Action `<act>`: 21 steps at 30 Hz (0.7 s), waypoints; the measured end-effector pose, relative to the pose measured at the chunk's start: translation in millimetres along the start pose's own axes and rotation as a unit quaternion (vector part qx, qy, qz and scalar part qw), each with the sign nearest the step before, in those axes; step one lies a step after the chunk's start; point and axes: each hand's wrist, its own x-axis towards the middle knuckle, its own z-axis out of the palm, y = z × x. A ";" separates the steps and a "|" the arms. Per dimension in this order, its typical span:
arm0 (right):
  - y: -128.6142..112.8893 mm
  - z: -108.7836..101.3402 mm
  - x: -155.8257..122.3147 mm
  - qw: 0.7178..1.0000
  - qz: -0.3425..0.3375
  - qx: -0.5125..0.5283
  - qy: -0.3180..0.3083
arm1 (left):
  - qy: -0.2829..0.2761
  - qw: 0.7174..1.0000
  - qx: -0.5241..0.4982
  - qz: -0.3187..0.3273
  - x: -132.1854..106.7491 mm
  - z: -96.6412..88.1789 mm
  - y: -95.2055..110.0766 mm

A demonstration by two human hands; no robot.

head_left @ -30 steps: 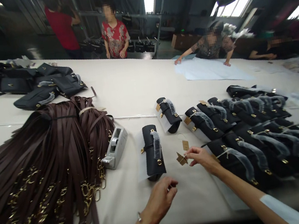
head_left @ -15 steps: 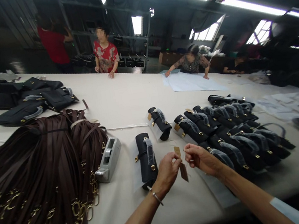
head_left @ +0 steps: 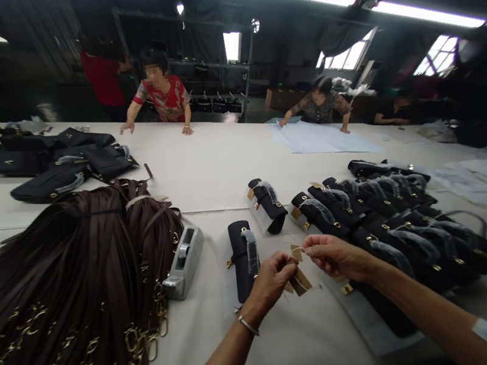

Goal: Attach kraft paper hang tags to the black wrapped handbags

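Observation:
My left hand (head_left: 271,278) and my right hand (head_left: 336,256) meet above the white table (head_left: 222,161), both pinched on small brown paper tags (head_left: 299,279) and their thin string. Just left of my hands a rolled black bag (head_left: 242,258) with gold hardware lies on the table. Another rolled black bag (head_left: 268,204) with a tag lies a little farther back. To the right, a row of several black bags (head_left: 387,215) is lined up close to my right hand.
A grey tape dispenser (head_left: 184,262) sits beside a big heap of dark brown straps (head_left: 56,286) with gold clasps at the left. Black bags (head_left: 46,161) are piled at far left. Across the table, people lean on it; one smooths a pale sheet (head_left: 319,136).
My left hand rose from the table's near edge to join my right hand at the tags. The view tilted upward. The person in red across the table leaned forward onto it.

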 end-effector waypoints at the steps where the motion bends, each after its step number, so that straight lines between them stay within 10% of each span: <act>1: -0.5 -3.5 -0.4 0.999 0.019 -0.046 0.000 | 0.023 1.000 -0.016 0.003 -0.8 -4.7 -0.3; 5: 3.5 -15.7 -2.0 0.987 0.050 -0.132 -0.074 | 0.100 0.994 -0.044 0.026 -6.3 -18.9 2.8; 11: 18.0 -19.0 -3.0 0.973 -0.133 0.034 -0.187 | 0.143 0.985 0.092 0.017 -19.8 -25.1 -0.3; 21: 27.1 36.8 51.6 0.889 -0.065 0.452 0.009 | 0.092 0.994 0.058 -0.026 -46.0 -29.8 -19.0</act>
